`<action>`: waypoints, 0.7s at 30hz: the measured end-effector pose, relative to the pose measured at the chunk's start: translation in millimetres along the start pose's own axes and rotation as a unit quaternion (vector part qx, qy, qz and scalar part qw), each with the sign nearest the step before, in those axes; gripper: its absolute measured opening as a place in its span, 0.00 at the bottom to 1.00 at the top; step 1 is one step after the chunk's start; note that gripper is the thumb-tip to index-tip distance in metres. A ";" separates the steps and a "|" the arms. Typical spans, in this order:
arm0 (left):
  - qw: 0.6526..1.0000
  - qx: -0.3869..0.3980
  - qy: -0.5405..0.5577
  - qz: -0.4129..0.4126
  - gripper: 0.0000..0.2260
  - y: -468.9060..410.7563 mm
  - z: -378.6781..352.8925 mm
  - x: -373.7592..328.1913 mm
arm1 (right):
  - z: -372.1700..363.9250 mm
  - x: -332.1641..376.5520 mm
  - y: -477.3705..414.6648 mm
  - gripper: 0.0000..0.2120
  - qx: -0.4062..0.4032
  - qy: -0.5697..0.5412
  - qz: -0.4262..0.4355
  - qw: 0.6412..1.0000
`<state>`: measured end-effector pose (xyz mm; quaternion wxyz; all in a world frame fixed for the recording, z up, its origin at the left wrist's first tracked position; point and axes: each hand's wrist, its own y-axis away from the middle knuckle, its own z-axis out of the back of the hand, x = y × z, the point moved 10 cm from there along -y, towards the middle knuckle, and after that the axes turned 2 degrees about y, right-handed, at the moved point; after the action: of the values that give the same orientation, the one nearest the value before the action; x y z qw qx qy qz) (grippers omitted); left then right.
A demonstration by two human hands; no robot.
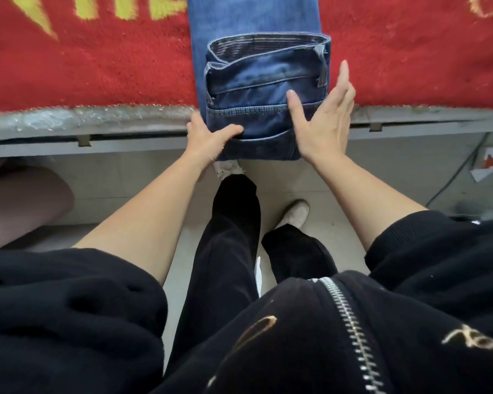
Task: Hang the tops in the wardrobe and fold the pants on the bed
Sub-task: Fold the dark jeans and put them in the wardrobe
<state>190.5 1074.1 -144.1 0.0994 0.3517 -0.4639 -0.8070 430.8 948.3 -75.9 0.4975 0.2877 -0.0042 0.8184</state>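
A pair of blue jeans [256, 81] lies lengthwise on the bed's red blanket [97, 66]. Its near end is folded back into a thick bundle that overhangs the bed edge. My left hand [209, 140] grips the bundle's near left corner, thumb on top of the denim and fingers tucked at its side. My right hand [323, 120] lies against the bundle's right side with straight fingers, and its thumb rests on the top layer. No tops and no wardrobe are in view.
The grey bed frame edge [97, 129] runs across in front of me. Below it are the pale tiled floor [131, 180], my dark trouser legs and a light shoe [295, 213]. A cable [461, 172] and papers lie at the right.
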 end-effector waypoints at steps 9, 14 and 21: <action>0.999 -0.026 0.012 -0.036 0.37 31.7 9.7 -2.7 | 8.0 13.7 81.7 0.55 0.051 0.138 0.260 0.954; 0.976 0.030 0.215 0.031 0.21 54.4 -5.9 -22.0 | 4.8 15.9 117.5 0.50 0.090 0.204 0.408 0.885; 0.959 -0.123 -0.232 -0.109 0.28 76.1 17.0 -75.1 | 31.4 17.7 96.5 0.31 0.068 0.159 0.388 0.905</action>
<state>221.6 1080.4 -40.7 -0.0570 0.1883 -0.3305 -0.9231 360.7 904.7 -14.3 0.1139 0.1631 0.0194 0.9798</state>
